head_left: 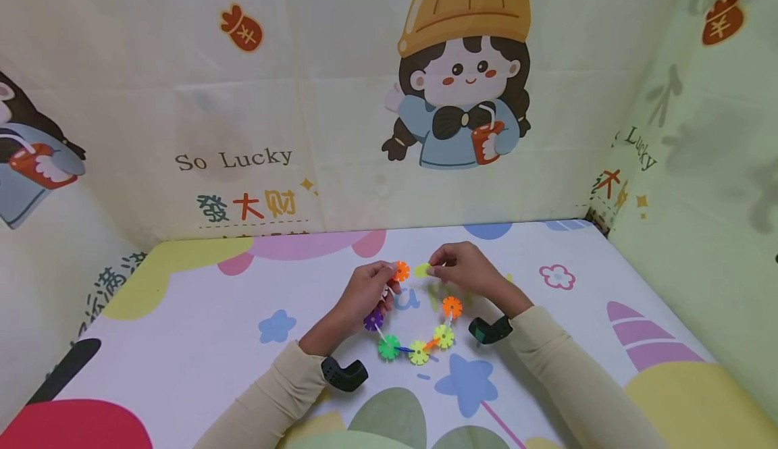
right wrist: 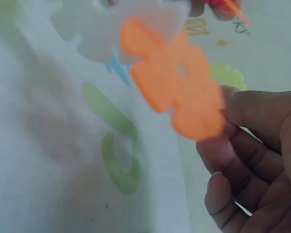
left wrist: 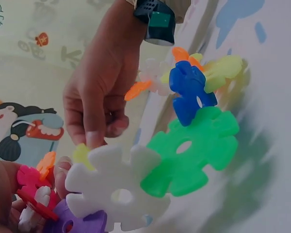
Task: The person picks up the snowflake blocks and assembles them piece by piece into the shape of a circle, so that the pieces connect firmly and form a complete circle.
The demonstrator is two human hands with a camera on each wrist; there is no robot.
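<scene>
Notched, flower-shaped plastic discs are joined in a curved chain hanging in front of me. My left hand [head_left: 365, 290] grips one end, where an orange disc [head_left: 401, 271] sticks out past the fingertips. Pink, red and white discs bunch up by those fingers in the left wrist view, beside a purple disc [left wrist: 77, 216]. Between thumb and finger, my right hand [head_left: 468, 267] pinches a yellow-green disc [head_left: 422, 271], slightly apart from that orange one. Lower on the chain are a green disc [head_left: 389, 347] and a yellow disc [head_left: 419, 353]. Another orange disc [head_left: 452, 306] tops its right end.
A white table mat [head_left: 340, 260] printed with colourful shapes lies under the hands. Behind it stands a cream printed backdrop [head_left: 340, 98], which continues down both sides. Each wrist wears a black camera band, such as the left one [head_left: 344, 375].
</scene>
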